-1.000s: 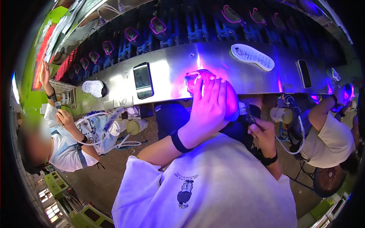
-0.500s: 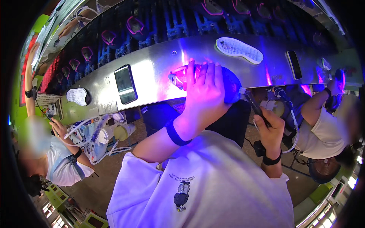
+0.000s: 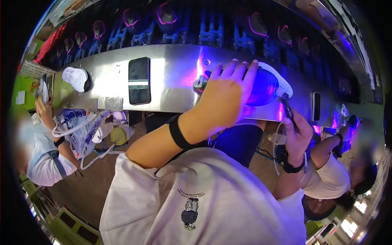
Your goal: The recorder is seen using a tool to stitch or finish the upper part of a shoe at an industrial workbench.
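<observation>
My left hand is closed over a dark shoe upper, fingers across its top. The shoe lies on its side over the bench under violet light, and its rounded end points right. A grey toe or tip sticks out left of the hand. My right hand grips a dark-handled brush. Its head is at the near end of a white shoe sole, which lies partly hidden behind the shoe; whether the bristles touch it I cannot tell.
Two phones lie on the metal bench. Another white sole sits at the left. Beyond the bench runs a dark rack with several shoes outlined in pink. Co-workers sit on both sides. Tubs stand below.
The view has shifted. My left hand and the shoe have moved right, now overlapping the white sole. The pink glow on the shoe has gone. The brush has moved from the shoe's end to the sole.
</observation>
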`<state>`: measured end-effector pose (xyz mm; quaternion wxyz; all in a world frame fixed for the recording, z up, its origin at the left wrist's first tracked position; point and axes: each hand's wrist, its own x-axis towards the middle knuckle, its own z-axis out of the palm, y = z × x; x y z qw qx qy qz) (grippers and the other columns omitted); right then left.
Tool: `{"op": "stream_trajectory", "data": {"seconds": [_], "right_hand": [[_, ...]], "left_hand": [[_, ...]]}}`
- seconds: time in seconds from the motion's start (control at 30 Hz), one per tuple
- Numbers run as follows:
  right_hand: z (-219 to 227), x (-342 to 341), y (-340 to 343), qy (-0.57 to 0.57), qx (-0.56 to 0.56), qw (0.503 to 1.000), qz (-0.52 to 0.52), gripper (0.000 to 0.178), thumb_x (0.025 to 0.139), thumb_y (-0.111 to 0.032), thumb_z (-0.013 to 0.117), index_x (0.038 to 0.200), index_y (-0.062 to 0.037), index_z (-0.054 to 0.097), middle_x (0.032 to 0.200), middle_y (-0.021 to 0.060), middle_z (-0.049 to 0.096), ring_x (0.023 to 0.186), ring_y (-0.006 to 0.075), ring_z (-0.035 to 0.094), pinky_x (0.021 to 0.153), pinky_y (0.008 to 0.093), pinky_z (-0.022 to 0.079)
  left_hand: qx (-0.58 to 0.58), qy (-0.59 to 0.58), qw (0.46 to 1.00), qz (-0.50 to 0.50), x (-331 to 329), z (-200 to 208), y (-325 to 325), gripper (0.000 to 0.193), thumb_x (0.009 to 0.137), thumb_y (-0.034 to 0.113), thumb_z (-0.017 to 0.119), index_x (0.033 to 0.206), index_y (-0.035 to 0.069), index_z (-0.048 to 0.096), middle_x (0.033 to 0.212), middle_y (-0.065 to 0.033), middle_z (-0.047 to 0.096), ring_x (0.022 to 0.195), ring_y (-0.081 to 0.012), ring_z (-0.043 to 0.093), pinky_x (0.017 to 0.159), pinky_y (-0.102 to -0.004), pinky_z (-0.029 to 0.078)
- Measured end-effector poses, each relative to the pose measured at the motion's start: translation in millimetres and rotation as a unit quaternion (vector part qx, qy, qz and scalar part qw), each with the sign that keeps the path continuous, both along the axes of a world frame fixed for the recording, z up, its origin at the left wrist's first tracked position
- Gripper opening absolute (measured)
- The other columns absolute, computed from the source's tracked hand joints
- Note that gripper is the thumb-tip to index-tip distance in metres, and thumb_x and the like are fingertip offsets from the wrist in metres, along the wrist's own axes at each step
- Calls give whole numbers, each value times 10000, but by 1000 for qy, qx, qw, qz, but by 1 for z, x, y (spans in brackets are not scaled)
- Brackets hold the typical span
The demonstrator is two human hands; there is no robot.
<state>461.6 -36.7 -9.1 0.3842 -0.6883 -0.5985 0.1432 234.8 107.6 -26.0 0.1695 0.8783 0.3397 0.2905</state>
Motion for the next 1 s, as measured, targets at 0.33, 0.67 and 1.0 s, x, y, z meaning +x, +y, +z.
{"op": "stream_trajectory", "data": {"seconds": [0.33,0.67,1.0], "right_hand": [[-14,-12,14,310,-156,938,-12,257,924,-120,691,1125,40,692,793,28,650,646,66,548,590,213,426],[34,10,-5,295,-100,949,55,305,887,-85,731,1161,47,700,977,81,735,868,115,649,801,271,508],[34,30,-36,284,-154,945,38,282,882,-91,742,1125,48,712,923,61,742,842,93,640,774,261,508]], "left_hand": [[-175,79,979,-70,-64,-2,-2,1135,668,297,857,1579,106,206,1048,-207,617,851,-402,662,753,-477,557],[-344,-106,910,-206,-42,6,-40,1077,674,313,910,1529,35,317,1350,-145,605,1233,-282,610,1054,-411,473],[-487,-134,834,-224,-18,37,-57,1028,677,228,934,1501,21,356,1366,-108,574,1261,-217,558,1093,-401,431]]}}
